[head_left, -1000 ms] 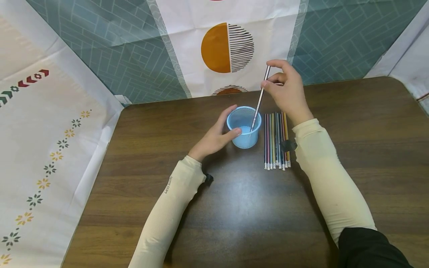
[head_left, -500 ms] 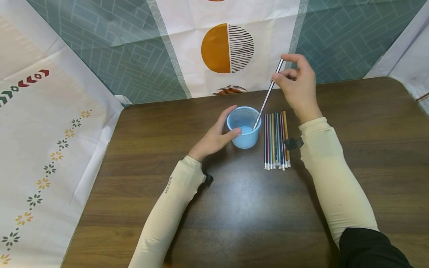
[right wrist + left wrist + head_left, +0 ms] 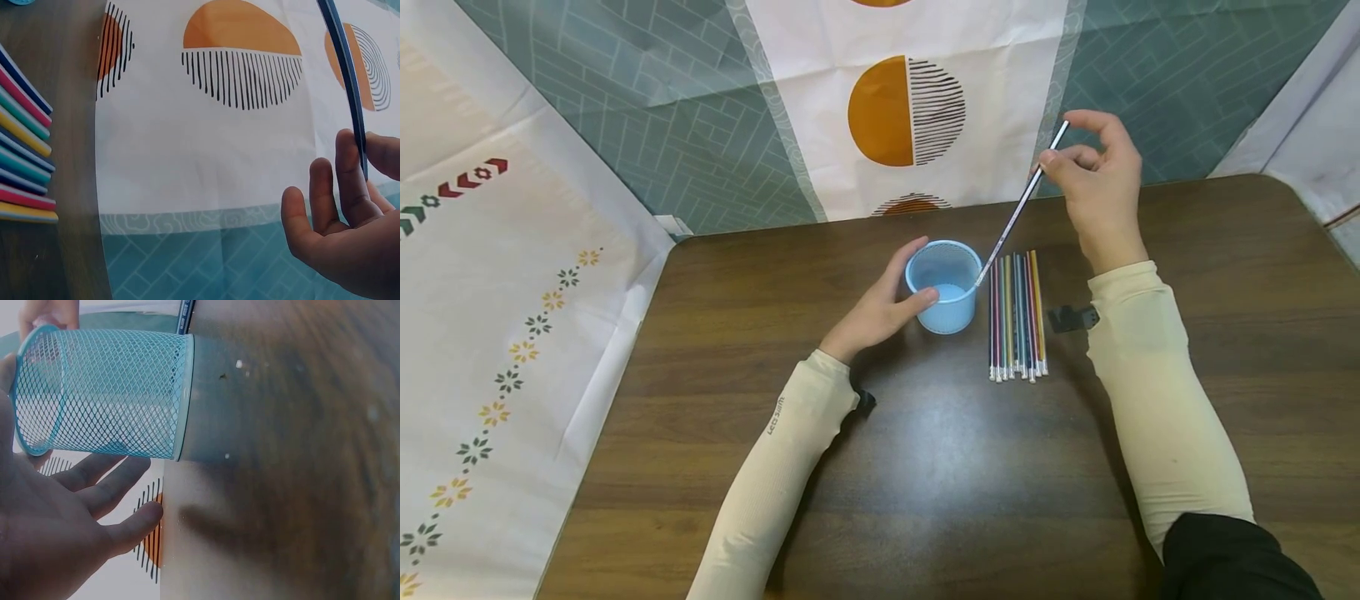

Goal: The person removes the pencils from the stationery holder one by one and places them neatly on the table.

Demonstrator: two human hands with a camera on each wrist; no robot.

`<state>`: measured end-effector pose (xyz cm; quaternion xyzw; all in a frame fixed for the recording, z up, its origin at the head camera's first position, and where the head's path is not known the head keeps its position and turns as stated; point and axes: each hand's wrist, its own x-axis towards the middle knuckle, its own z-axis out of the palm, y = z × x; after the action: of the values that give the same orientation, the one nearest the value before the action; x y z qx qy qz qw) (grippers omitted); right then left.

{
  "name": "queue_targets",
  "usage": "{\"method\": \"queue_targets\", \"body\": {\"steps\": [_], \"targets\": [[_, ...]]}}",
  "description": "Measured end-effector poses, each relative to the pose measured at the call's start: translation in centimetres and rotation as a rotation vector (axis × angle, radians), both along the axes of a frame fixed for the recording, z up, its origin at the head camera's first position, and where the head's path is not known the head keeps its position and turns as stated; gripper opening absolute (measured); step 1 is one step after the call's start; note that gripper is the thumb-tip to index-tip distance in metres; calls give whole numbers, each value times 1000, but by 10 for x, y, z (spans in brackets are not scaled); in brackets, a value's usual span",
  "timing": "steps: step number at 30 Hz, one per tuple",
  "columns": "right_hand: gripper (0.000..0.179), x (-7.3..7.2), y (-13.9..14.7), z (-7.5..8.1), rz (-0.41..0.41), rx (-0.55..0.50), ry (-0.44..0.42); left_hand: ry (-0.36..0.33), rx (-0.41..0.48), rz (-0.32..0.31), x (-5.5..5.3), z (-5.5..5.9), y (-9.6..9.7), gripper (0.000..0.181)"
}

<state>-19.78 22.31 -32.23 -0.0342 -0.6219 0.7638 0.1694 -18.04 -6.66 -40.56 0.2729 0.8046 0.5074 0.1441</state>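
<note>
A light blue mesh pencil cup (image 3: 947, 317) stands upright on the table, its inside bare. My left hand (image 3: 876, 315) holds it from the left, thumb at the near rim and index finger along the far side. In the left wrist view the mesh cup (image 3: 119, 394) lies across the picture, the other fingers of the hand (image 3: 56, 531) spread beside it. Fingertips of my right hand (image 3: 1101, 192) pinch a dark striped pencil (image 3: 1021, 200) near its upper end. The pencil slants down leftward, its lower end overlapping the cup's right rim. The right wrist view shows the pinched pencil (image 3: 345, 69) too.
Right of the cup, several pencils (image 3: 1017, 317) of mixed colours lie side by side in a row, eraser ends toward me. The brown wooden table (image 3: 925, 500) ends at the back against a patterned cloth (image 3: 820, 83). Another cloth (image 3: 512, 292) hangs at left.
My right hand has moved right and slightly up with the pencil. The pencil's lower end has shifted from inside the cup to its right rim, tilting more. My left hand has stayed in place.
</note>
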Motion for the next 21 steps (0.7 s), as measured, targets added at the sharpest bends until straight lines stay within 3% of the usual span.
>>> {"method": "queue_targets", "body": {"steps": [9, 21], "targets": [[44, 4, 10, -2, 36, 55, -34, -10, -8, 6, 0, 0, -1, 76], [35, 6, 29, -10, 62, 331, -152, -10, -6, 12, 1, -1, -2, 76]]}}
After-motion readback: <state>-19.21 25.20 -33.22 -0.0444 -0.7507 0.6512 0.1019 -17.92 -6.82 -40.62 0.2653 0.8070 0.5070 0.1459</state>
